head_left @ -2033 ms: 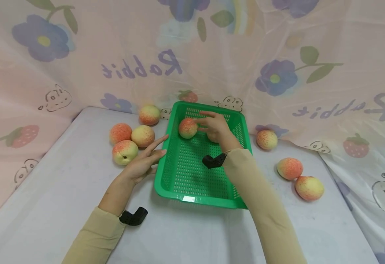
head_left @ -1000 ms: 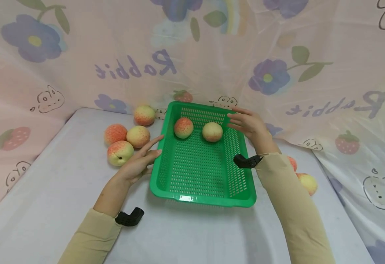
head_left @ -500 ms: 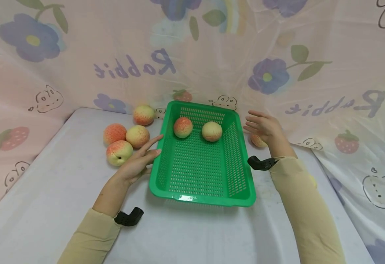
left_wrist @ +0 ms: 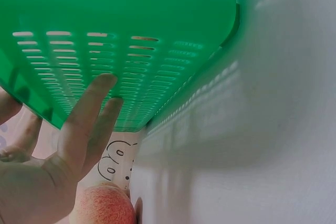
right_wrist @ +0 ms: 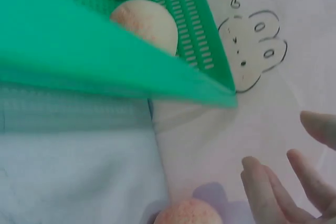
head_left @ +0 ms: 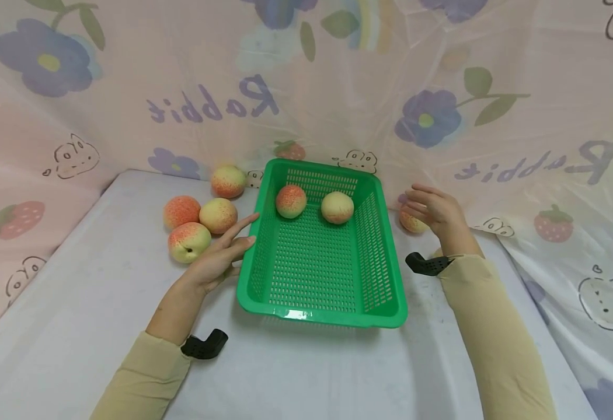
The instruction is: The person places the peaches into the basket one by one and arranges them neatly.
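A green plastic basket (head_left: 314,318) stands on the table with two peaches inside, a reddish one (head_left: 291,202) and a paler one (head_left: 337,207), both toward its far end. My left hand (head_left: 214,262) rests against the basket's left side; in the left wrist view its extended fingers (left_wrist: 84,114) touch the slotted wall. To the right of the basket, my right hand (head_left: 438,213) hovers with fingers extended and nothing in them. Just beside and partly behind it lies a yellow-red peach (head_left: 410,223), whose top (right_wrist: 189,214) also shows in the right wrist view.
Several peaches (head_left: 218,216) cluster on the table left of the basket. Another peach (head_left: 437,252) is almost wholly hidden behind the right wrist. A printed cloth (head_left: 338,87) hangs behind the white-covered table (head_left: 306,373).
My right hand has left the pale peach in the basket, crossed over the right rim and moved right toward the peach on the table. My left hand stays at the basket's left side.
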Tool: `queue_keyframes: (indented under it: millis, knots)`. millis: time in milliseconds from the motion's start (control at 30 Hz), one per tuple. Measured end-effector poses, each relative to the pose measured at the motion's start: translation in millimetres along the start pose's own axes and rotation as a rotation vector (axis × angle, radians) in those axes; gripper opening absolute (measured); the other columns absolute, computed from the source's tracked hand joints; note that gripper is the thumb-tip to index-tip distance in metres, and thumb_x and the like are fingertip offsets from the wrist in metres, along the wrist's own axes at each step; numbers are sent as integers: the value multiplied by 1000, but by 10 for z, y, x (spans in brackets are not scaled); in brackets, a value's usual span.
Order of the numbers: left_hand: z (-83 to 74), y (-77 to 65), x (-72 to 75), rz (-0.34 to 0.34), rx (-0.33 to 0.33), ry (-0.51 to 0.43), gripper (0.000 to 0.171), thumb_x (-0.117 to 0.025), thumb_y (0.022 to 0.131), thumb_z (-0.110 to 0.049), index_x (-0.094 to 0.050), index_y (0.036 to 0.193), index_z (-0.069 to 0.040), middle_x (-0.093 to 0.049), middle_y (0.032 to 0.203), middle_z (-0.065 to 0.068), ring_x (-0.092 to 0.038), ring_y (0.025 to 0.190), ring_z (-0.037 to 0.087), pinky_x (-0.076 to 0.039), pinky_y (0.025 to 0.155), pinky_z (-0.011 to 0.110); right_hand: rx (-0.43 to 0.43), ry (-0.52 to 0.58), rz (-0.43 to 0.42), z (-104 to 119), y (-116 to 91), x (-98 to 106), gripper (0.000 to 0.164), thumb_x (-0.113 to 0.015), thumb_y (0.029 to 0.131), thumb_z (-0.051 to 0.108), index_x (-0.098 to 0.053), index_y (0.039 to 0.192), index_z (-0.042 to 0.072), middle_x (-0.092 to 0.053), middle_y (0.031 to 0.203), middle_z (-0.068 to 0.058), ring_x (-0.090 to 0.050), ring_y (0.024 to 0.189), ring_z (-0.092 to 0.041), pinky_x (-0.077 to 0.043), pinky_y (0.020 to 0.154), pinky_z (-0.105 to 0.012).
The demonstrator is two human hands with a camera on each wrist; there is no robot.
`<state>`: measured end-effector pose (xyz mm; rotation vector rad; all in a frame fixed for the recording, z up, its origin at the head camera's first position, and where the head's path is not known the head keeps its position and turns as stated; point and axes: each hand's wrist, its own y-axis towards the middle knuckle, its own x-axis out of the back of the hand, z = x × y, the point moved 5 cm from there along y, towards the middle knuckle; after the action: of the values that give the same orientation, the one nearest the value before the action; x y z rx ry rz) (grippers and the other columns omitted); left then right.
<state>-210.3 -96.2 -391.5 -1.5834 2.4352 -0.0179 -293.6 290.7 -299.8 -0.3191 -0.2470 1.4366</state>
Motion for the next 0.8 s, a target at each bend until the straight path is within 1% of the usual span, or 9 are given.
queue_keyframes:
  millis: [67,133,200,267,367,433,500,667,800]
  knots:
    - [2,1,4,1,-3,-2,56,-43,103,-27,-19,154,-33,-46,132,23,-59,112,24,-53,85,42,2,-19,-26,-23,28,36,68,-62,93,12,-28,151,7,-54,112,6,-53,119,-21,-35,109,-29]
    - [4,1,8,1,-4,-2,56,-43,103,-27,-19,154,-33,-46,132,23,-59,111,24,-53,85,43,6,-34,-55,-50,56,69,66,-59,94,13,-27,151,6,-52,124,2,-40,134,-27,-33,110,-29]
    - [5,3,9,2,-6,-3,56,-43,103,-28,-19,154,-32,-46,133,23,-59,111,24,-52,85,43,9,-43,-91,-85,85,109,63,-57,95,14,-28,151,5,-46,139,-3,-29,142,-28,-31,111,-29]
    - [4,4,8,5,-8,-4,56,-43,103,-28,-19,154,-33,-46,133,23,-58,113,24,-52,86,43,13,-50,-133,-126,119,160,61,-56,96,15,-30,150,5,-37,150,-6,-27,143,-28,-31,112,-30]
    - [1,4,2,12,-8,-10,56,-43,103,-28,-19,154,-33,-45,135,24,-57,116,26,-52,87,43,16,-49,-198,-188,171,234,56,-61,93,17,-41,145,9,-31,155,-6,-29,143,-27,-32,112,-30]
    - [1,3,1,11,-3,-14,56,-44,103,-28,-20,153,-34,-43,137,24,-56,118,28,-52,87,43,26,-60,-239,-221,205,276,52,-65,91,20,-50,139,12,-32,154,-6,-31,142,-27,-33,112,-30]
    - [3,2,2,8,4,-16,56,-44,103,-29,-20,153,-35,-42,139,25,-54,120,29,-52,87,43,38,-63,-271,-248,230,303,50,-68,89,22,-53,136,12,-33,153,-5,-32,141,-26,-33,112,-30]
    - [4,2,1,0,13,-19,56,-46,102,-30,-21,152,-37,-41,141,24,-52,121,30,-51,88,44,63,-81,-327,-306,269,339,55,-66,90,24,-49,140,9,-31,154,-2,-31,142,-23,-31,113,-29]
    - [-2,3,0,2,8,-29,56,-45,103,-28,-21,152,-36,-42,139,24,-56,118,27,-52,87,45,92,-99,-383,-350,279,361,53,-67,89,25,-53,137,10,-43,143,3,-33,139,-16,-28,114,-29]
